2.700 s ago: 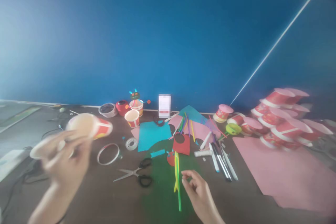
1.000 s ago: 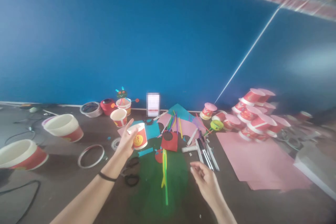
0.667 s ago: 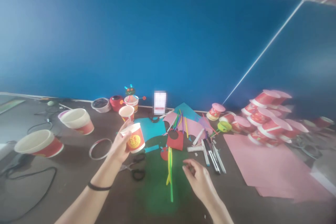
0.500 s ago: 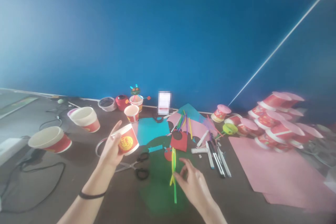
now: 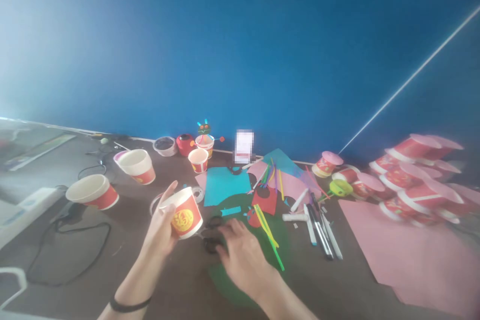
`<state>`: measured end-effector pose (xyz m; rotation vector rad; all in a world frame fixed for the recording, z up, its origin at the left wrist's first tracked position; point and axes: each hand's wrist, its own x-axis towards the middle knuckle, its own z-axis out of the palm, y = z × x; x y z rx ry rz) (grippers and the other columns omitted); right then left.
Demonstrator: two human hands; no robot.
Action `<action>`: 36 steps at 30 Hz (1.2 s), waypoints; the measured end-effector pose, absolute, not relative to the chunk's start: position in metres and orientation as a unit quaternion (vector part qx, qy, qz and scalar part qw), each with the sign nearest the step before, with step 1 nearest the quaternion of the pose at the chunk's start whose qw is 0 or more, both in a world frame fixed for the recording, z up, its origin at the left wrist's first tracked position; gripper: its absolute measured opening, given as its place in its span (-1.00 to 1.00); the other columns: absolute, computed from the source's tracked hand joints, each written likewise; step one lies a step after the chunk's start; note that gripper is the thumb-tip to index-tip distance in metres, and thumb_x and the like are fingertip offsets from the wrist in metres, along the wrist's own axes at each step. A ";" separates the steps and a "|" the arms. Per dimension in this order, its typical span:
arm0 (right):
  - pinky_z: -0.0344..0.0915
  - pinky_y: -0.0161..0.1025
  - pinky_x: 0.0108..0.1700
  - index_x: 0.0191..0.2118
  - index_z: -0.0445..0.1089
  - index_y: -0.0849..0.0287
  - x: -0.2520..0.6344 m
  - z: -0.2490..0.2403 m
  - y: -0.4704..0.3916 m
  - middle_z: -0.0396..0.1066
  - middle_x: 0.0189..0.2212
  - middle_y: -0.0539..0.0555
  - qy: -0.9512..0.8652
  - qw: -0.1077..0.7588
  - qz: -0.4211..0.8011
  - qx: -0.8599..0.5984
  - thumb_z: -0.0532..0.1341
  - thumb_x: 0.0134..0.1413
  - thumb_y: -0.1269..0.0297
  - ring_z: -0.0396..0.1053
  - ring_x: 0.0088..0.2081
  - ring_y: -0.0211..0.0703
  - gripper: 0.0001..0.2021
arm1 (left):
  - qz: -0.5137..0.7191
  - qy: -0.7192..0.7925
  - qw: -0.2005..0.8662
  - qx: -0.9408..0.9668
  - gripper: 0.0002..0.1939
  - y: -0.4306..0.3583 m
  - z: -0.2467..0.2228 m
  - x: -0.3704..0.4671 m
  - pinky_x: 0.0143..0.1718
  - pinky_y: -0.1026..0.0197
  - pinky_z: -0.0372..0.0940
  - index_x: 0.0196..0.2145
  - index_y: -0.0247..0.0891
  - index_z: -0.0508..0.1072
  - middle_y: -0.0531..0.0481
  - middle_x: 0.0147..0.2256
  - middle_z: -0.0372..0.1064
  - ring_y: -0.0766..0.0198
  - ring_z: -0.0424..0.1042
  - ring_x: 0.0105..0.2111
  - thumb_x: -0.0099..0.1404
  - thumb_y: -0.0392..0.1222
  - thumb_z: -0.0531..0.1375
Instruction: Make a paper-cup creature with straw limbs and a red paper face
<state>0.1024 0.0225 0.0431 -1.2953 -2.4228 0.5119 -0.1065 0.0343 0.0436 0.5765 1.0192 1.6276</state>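
In my left hand [image 5: 161, 225] is a red and white paper cup [image 5: 186, 216] with a yellow emblem, tilted on its side, the fingers wrapped round it. My right hand [image 5: 243, 247] reaches over the green paper [image 5: 234, 285], fingertips and thumb apart at the black handles of the scissors [image 5: 212, 245]. The scissors' blades are mostly hidden behind the cup and my left hand. Yellow and green pipe cleaners [image 5: 270, 240] lie on the green paper just right of my right hand. A red paper piece [image 5: 264, 201] and a small blue strip [image 5: 230, 211] lie beyond it.
Paper cups [image 5: 137, 165] stand at the left near a black cable [image 5: 71, 280]. A cup with a paper figure [image 5: 204, 129] stands at the back. Markers [image 5: 318, 232], pink sheets [image 5: 408, 245] and stacked red cups [image 5: 416, 175] are on the right. Blue paper [image 5: 227, 186] lies mid-table.
My right hand has moved left from the pipe cleaners to the scissors' handles. The pipe cleaners now lie slanted on the paper. The view has shifted left; my left hand still holds the cup.
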 end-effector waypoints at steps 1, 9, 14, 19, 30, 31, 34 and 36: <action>0.27 -0.20 -0.10 -0.11 0.31 0.13 0.090 0.044 0.023 0.32 -0.16 0.10 -0.864 0.159 0.185 -0.441 0.12 0.05 0.40 0.30 -0.12 -0.07 -0.75 | 0.686 0.428 0.536 0.244 -0.17 0.034 0.045 -0.105 -0.32 -0.01 0.41 0.13 -0.09 0.19 -0.17 -0.17 0.45 -0.02 0.49 -0.29 -0.09 0.02 0.37; 0.32 -0.09 -0.25 -0.11 0.31 0.29 0.059 0.024 0.027 0.34 -0.15 0.29 -0.859 -0.005 0.144 -0.492 0.17 -0.07 0.44 0.38 -0.18 0.10 -0.68 | 0.703 0.441 0.517 0.211 -0.22 0.035 0.045 -0.107 -0.24 -0.04 0.39 0.12 -0.11 0.21 -0.14 -0.12 0.42 0.00 0.46 -0.21 -0.03 0.16 0.29; 0.30 -0.24 -0.36 -0.24 0.41 0.20 0.087 0.029 0.025 0.43 -0.29 0.16 -0.840 0.036 0.181 -0.510 0.14 -0.12 0.50 0.45 -0.38 -0.06 -0.75 | 0.715 0.425 0.536 0.140 -0.41 0.044 0.042 -0.103 -0.27 0.02 0.41 0.04 -0.13 0.30 -0.09 -0.15 0.44 0.08 0.46 -0.22 0.09 0.13 0.23; 0.24 -0.34 -0.37 -0.33 0.44 0.12 0.126 0.042 0.016 0.47 -0.40 0.03 -0.753 0.193 0.324 -0.539 0.13 -0.16 0.49 0.42 -0.42 -0.18 -0.76 | 0.726 0.406 0.551 0.066 -0.58 0.053 0.055 -0.095 -0.27 0.10 0.42 -0.12 -0.30 0.42 -0.11 -0.25 0.48 0.17 0.48 -0.28 0.25 0.08 0.08; 0.10 -0.41 -0.53 -0.36 0.44 0.18 0.129 0.052 0.006 0.41 -0.56 -0.04 -0.682 0.222 0.423 -0.554 0.14 -0.18 0.44 0.22 -0.59 -0.32 -0.80 | 0.735 0.381 0.558 0.051 -0.61 0.057 0.060 -0.081 -0.29 0.03 0.43 -0.15 -0.33 0.42 -0.14 -0.27 0.49 0.11 0.49 -0.31 0.27 0.05 0.07; 0.11 -0.42 -0.51 -0.37 0.44 0.19 0.128 0.051 0.007 0.41 -0.56 -0.03 -0.684 0.221 0.418 -0.556 0.14 -0.19 0.45 0.24 -0.58 -0.32 -0.81 | 0.735 0.369 0.567 0.048 -0.60 0.057 0.060 -0.080 -0.29 0.02 0.42 -0.15 -0.34 0.42 -0.15 -0.27 0.49 0.11 0.49 -0.32 0.27 0.05 0.06; 0.13 -0.41 -0.47 -0.39 0.43 0.19 0.129 0.048 0.006 0.42 -0.52 -0.02 -0.688 0.219 0.403 -0.562 0.13 -0.20 0.48 0.27 -0.55 -0.31 -0.82 | 0.735 0.335 0.588 0.043 -0.59 0.057 0.059 -0.081 -0.28 0.01 0.42 -0.14 -0.34 0.43 -0.16 -0.28 0.49 0.10 0.49 -0.32 0.28 0.05 0.05; 0.14 -0.40 -0.46 -0.37 0.43 0.19 0.130 0.047 0.005 0.43 -0.49 -0.01 -0.686 0.220 0.402 -0.565 0.13 -0.19 0.48 0.28 -0.54 -0.30 -0.81 | 0.736 0.323 0.593 0.045 -0.59 0.057 0.058 -0.081 -0.28 0.01 0.42 -0.14 -0.33 0.43 -0.16 -0.29 0.49 0.09 0.49 -0.32 0.28 0.05 0.05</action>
